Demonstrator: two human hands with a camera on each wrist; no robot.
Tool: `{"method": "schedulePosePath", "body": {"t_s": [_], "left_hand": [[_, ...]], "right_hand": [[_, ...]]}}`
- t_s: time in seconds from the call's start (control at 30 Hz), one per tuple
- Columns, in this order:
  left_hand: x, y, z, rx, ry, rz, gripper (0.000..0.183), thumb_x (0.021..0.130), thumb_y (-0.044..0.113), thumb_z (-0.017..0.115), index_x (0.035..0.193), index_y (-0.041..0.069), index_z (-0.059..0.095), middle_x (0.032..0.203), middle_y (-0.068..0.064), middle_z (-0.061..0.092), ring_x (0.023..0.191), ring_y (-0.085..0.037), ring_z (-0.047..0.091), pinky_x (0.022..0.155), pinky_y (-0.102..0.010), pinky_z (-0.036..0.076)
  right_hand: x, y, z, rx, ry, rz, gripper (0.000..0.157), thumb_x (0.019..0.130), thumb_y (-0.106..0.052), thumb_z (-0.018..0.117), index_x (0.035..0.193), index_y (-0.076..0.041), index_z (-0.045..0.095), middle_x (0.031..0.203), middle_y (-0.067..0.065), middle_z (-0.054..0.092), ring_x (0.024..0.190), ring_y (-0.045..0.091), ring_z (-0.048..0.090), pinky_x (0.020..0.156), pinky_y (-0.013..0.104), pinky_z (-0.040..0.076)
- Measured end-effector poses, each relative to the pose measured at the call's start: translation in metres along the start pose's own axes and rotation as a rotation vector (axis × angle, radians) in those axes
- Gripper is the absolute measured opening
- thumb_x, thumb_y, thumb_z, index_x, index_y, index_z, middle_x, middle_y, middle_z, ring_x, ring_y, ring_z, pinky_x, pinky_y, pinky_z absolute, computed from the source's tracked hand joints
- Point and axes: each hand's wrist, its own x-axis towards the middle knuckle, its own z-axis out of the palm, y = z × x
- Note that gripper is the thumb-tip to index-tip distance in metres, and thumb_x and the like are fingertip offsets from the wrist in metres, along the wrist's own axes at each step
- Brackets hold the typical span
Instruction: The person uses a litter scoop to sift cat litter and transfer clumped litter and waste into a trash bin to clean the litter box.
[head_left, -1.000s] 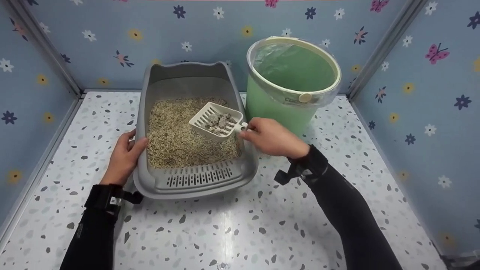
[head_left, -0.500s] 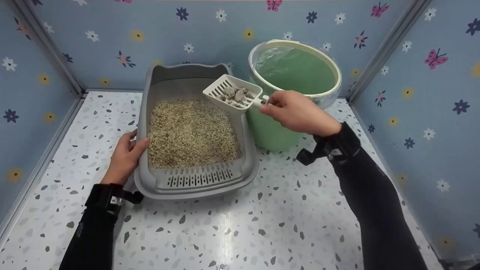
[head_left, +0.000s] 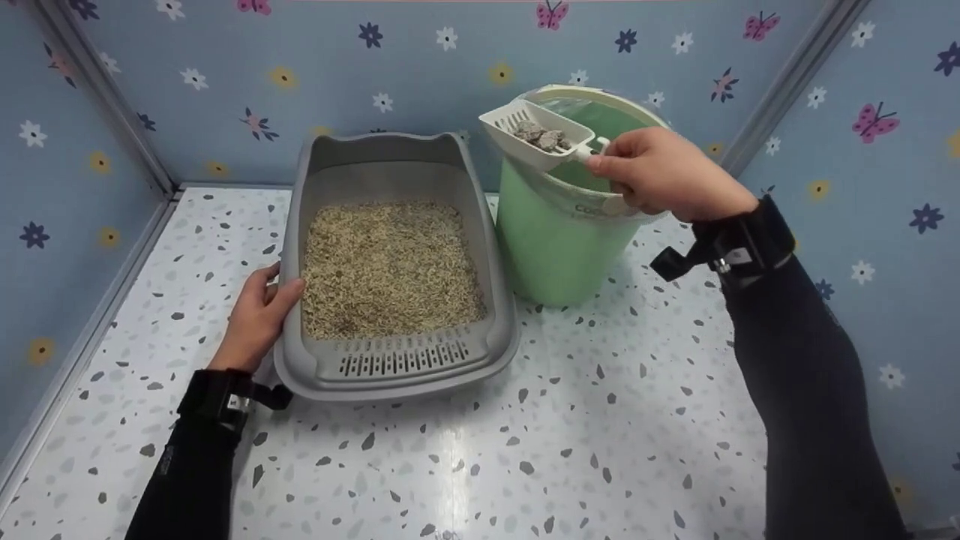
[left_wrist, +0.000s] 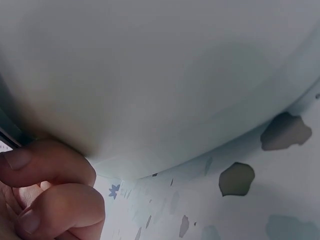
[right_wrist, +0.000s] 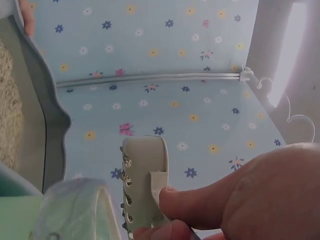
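My right hand [head_left: 667, 172] pinches the handle of a cream slotted litter scoop [head_left: 519, 152]. Several grey clumps [head_left: 543, 136] lie in the scoop, which is over the left part of the mouth of a pale green trash bin [head_left: 559, 259]. In the right wrist view, the thumb presses the handle of the scoop [right_wrist: 142, 175], and bits poke through its slots. My left hand [head_left: 255, 319] grips the left rim of a grey litter box [head_left: 397, 388], thumb on top. Curled fingers [left_wrist: 65, 210] show against its outer wall in the left wrist view. Tan granular litter [head_left: 390, 270] covers the box's bottom.
A clear plastic liner [head_left: 600, 206] is folded over the bin's rim. The bin stands close to the litter box's right side, on a speckled white surface [head_left: 600, 435]. Blue flowered panels [head_left: 405, 67] enclose the back and both sides.
My right hand has carried the loaded scoop up and to the right, from over the litter to the bin's mouth. The left hand keeps its grip on the box.
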Motion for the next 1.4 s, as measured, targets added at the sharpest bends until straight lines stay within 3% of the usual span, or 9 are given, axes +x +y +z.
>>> {"method": "schedulePosePath", "body": {"t_s": [0.2,0.43,0.53,0.73,1.07,1.27,1.4], "left_hand": [[-0.001,-0.001,0.001,0.025,-0.005,0.004,0.077,0.118,0.039,0.057,0.173,-0.002,0.023,0.142,-0.037,0.060,0.105,-0.013,0.072,0.088,-0.021,0.058],[0.001,-0.005,0.003,0.005,0.002,-0.001,0.075,0.117,0.037,0.058,0.173,-0.002,0.025,0.141,-0.037,0.060,0.104,-0.014,0.073,0.088,-0.023,0.060],[0.002,-0.007,0.003,-0.003,0.009,-0.007,0.075,0.117,0.037,0.060,0.172,-0.002,0.027,0.138,-0.033,0.063,0.103,-0.015,0.074,0.088,-0.024,0.061],[0.001,-0.006,0.002,-0.002,0.011,-0.006,0.078,0.116,0.039,0.061,0.172,-0.002,0.027,0.134,-0.029,0.065,0.102,-0.016,0.074,0.088,-0.024,0.061],[0.000,-0.003,0.001,0.014,0.007,-0.009,0.079,0.117,0.040,0.060,0.173,-0.002,0.025,0.141,-0.035,0.061,0.104,-0.014,0.072,0.089,-0.022,0.059],[0.000,-0.002,-0.001,0.035,-0.006,-0.011,0.079,0.117,0.040,0.057,0.175,0.000,0.020,0.143,-0.035,0.059,0.105,-0.012,0.071,0.089,-0.021,0.058],[0.000,-0.002,-0.001,0.022,-0.005,-0.007,0.080,0.117,0.041,0.058,0.174,-0.001,0.021,0.140,-0.033,0.061,0.104,-0.013,0.073,0.088,-0.022,0.059]], "right_hand": [[0.009,0.016,-0.013,-0.117,0.041,0.063,0.052,0.113,-0.053,0.064,0.090,-0.007,0.062,0.073,-0.002,0.053,0.058,0.012,0.045,0.052,0.030,0.039],[0.016,0.028,-0.020,-0.296,0.104,0.070,0.053,0.114,-0.052,0.062,0.093,-0.004,0.072,0.070,-0.001,0.058,0.062,0.014,0.052,0.057,0.032,0.045],[0.018,0.030,-0.021,-0.307,0.118,0.071,0.049,0.113,-0.047,0.065,0.105,0.000,0.077,0.077,0.002,0.062,0.068,0.015,0.054,0.060,0.031,0.048],[0.021,0.031,-0.022,-0.299,0.138,0.109,0.041,0.110,-0.034,0.072,0.122,0.006,0.073,0.105,0.013,0.070,0.082,0.021,0.061,0.066,0.031,0.055],[0.022,0.034,-0.019,-0.456,0.267,0.055,0.025,0.104,-0.020,0.078,0.112,0.000,0.064,0.113,0.023,0.071,0.102,0.041,0.064,0.086,0.059,0.052],[0.019,0.035,-0.007,-0.646,0.393,-0.055,0.013,0.100,-0.004,0.071,0.111,0.000,0.068,0.107,0.024,0.068,0.087,0.042,0.061,0.069,0.062,0.051],[0.019,0.032,-0.003,-0.690,0.410,-0.070,0.013,0.101,-0.002,0.069,0.114,0.000,0.070,0.105,0.023,0.066,0.085,0.041,0.060,0.065,0.057,0.050]]}}
